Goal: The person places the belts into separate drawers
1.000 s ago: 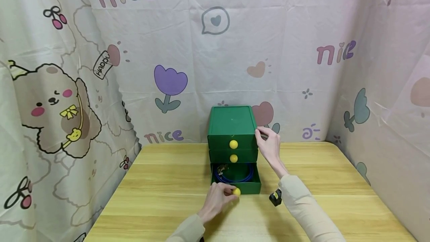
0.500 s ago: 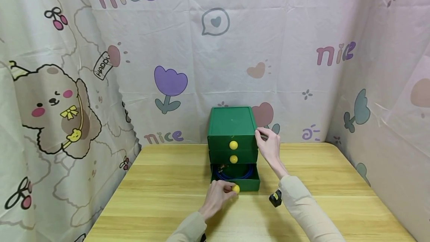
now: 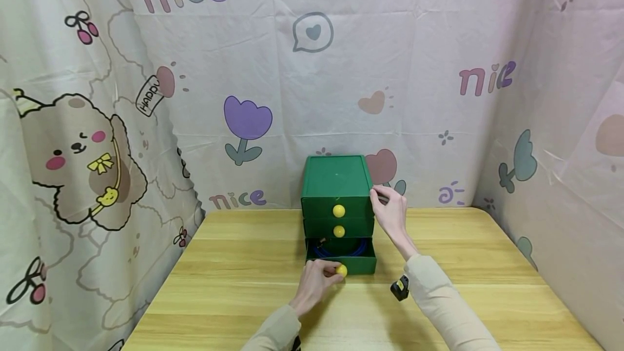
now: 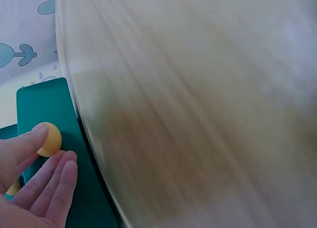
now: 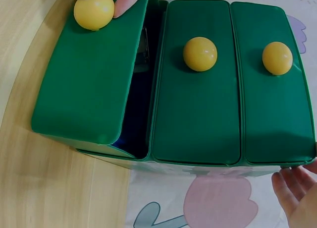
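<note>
A green cabinet (image 3: 336,176) with three stacked drawers stands on the table, each front bearing a round yellow knob. The bottom drawer (image 3: 363,265) is pulled partly out, and a coiled blue cable (image 3: 359,248) lies inside it. My left hand (image 3: 314,285) pinches the bottom knob (image 4: 52,140) between thumb and fingers. At the cabinet's upper right edge, my right hand (image 3: 391,213) holds the side with thumb and fingertips. The right wrist view shows the middle knob (image 5: 200,54) and top knob (image 5: 277,58) on closed drawers.
A small black object with a yellow mark (image 3: 400,287) is by the right sleeve, over the wooden table (image 3: 234,264). Printed curtains (image 3: 341,69) hang behind and at both sides. The table's back edge runs just behind the cabinet.
The bottom drawer has slid inward a little, with my left hand moving along on its knob. Less of the blue cable shows. My right hand stays in place on the cabinet.
</note>
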The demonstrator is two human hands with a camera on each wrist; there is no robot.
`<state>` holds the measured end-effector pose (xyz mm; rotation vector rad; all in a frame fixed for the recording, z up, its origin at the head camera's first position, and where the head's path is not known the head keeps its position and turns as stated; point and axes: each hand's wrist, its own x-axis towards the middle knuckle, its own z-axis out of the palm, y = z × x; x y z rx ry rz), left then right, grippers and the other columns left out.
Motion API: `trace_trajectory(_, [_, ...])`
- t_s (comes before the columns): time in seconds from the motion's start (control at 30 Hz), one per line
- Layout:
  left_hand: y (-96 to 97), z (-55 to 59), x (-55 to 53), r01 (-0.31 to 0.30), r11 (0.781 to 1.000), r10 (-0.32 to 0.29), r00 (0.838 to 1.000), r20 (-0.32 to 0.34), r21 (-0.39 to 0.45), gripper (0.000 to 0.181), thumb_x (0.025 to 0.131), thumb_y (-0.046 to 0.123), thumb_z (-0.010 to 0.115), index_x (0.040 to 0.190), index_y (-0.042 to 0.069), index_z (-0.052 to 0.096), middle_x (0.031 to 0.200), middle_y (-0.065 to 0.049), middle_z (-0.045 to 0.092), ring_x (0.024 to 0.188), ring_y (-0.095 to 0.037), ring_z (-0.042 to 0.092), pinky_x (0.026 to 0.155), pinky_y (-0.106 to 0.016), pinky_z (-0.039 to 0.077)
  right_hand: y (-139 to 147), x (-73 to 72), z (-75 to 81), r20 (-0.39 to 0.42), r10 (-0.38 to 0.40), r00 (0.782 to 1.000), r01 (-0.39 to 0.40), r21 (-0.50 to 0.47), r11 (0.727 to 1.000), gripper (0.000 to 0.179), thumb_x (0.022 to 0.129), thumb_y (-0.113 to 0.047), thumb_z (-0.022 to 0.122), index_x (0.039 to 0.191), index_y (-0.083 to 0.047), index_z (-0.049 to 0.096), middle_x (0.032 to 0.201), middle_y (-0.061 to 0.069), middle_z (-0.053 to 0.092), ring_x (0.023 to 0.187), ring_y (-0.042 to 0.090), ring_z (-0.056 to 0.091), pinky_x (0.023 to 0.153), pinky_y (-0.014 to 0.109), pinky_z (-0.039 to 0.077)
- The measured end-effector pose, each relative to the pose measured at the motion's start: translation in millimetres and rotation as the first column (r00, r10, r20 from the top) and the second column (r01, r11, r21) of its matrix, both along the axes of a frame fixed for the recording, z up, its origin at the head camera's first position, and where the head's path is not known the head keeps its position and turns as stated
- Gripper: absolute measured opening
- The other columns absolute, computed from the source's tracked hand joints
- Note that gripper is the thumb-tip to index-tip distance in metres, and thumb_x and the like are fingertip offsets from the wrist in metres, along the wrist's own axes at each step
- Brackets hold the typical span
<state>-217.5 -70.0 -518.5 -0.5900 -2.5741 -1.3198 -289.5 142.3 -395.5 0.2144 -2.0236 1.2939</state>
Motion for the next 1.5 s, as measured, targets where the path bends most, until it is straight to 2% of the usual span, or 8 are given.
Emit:
trace_trajectory(0.17, [1.0,-0.3,-1.6,-0.016,1.000,0.015,1.000,0.017,0.013,0.025,0.084,0.015,0.081,0.107,0.004,0.079,0.084,-0.005,0.079,0.071,-0.004,0.070,0.066,-0.018,0.056,0,0.2,-0.2,-0.002,-0.002,1.000,0.002,0.004,1.000,0.020,0.095,-0.012,0.068,0.107,0.000,0.078,0.108,0.019,0.076,0.090,0.033,0.076,0.074,0.013,0.057])
trace_trajectory(0.3, [1.7,-1.8,-3.4,-0.036,0.999,0.035,0.999,0.014,0.017,0.024,0.084,0.016,0.081,0.106,0.006,0.080,0.084,-0.004,0.079,0.071,-0.003,0.070,0.066,-0.017,0.056,0,-0.5,-0.6,-0.007,0.003,1.000,-0.003,0.005,1.000,0.022,0.095,-0.013,0.067,0.108,0.001,0.078,0.108,0.020,0.076,0.091,0.033,0.076,0.073,0.007,0.054])
trace_trajectory(0.53, [2.7,-3.1,-4.8,-0.047,0.999,0.047,0.999,-0.012,0.023,0.025,0.084,0.016,0.082,0.107,0.005,0.079,0.084,-0.005,0.079,0.071,-0.008,0.072,0.066,-0.019,0.057,0,-0.4,-0.5,-0.010,0.005,1.000,-0.005,-0.007,1.000,0.021,0.095,-0.012,0.068,0.107,0.001,0.078,0.108,0.020,0.076,0.091,0.034,0.076,0.075,0.016,0.058])
trace_trajectory(0.77, [5.4,-1.7,-7.6,-0.058,0.996,0.057,0.998,0.024,0.071,0.025,0.084,0.013,0.081,0.107,0.003,0.079,0.087,-0.008,0.079,0.074,-0.014,0.075,0.069,-0.021,0.059,1,-0.2,-0.3,-0.014,0.019,1.000,-0.019,-0.022,1.000,0.019,0.094,-0.009,0.068,0.107,0.002,0.078,0.108,0.021,0.076,0.090,0.035,0.076,0.077,0.033,0.062])
trace_trajectory(1.07, [7.9,-1.6,-13.1,-0.089,0.989,0.083,0.995,0.054,0.119,0.024,0.084,0.010,0.081,0.107,0.002,0.079,0.090,-0.011,0.079,0.077,-0.017,0.076,0.068,-0.021,0.059,0,-0.5,-0.4,-0.012,0.027,1.000,-0.027,-0.029,0.999,0.019,0.094,-0.009,0.068,0.106,0.002,0.078,0.107,0.021,0.076,0.090,0.034,0.076,0.074,0.015,0.058])
trace_trajectory(1.27, [9.4,-1.5,-17.5,-0.107,0.986,0.101,0.993,0.058,0.125,0.024,0.084,0.011,0.081,0.107,0.003,0.079,0.090,-0.012,0.079,0.077,-0.017,0.076,0.068,-0.021,0.059,0,-0.4,-0.6,-0.023,0.027,0.999,-0.028,-0.031,0.999,0.019,0.094,-0.007,0.068,0.106,0.003,0.078,0.107,0.022,0.076,0.089,0.036,0.076,0.076,0.034,0.062])
trace_trajectory(1.37, [10.4,-1.0,-19.1,-0.118,0.985,0.113,0.992,0.053,0.127,0.023,0.084,0.010,0.081,0.106,0.003,0.079,0.090,-0.011,0.079,0.077,-0.018,0.076,0.068,-0.021,0.060,0,-0.6,0.2,-0.021,0.028,0.999,-0.029,-0.035,0.999,0.019,0.094,-0.006,0.067,0.107,0.003,0.077,0.108,0.023,0.075,0.090,0.037,0.076,0.075,0.019,0.060])
trace_trajectory(1.5, [11.8,-0.9,-21.3,-0.136,0.982,0.129,0.990,0.059,0.131,0.023,0.084,0.011,0.080,0.106,0.004,0.079,0.091,-0.011,0.079,0.077,-0.019,0.076,0.069,-0.022,0.060,0,-0.3,0.6,-0.015,0.032,0.999,-0.033,-0.041,0.999,0.020,0.094,-0.007,0.067,0.108,0.003,0.077,0.108,0.024,0.075,0.091,0.038,0.075,0.071,-0.002,0.046])
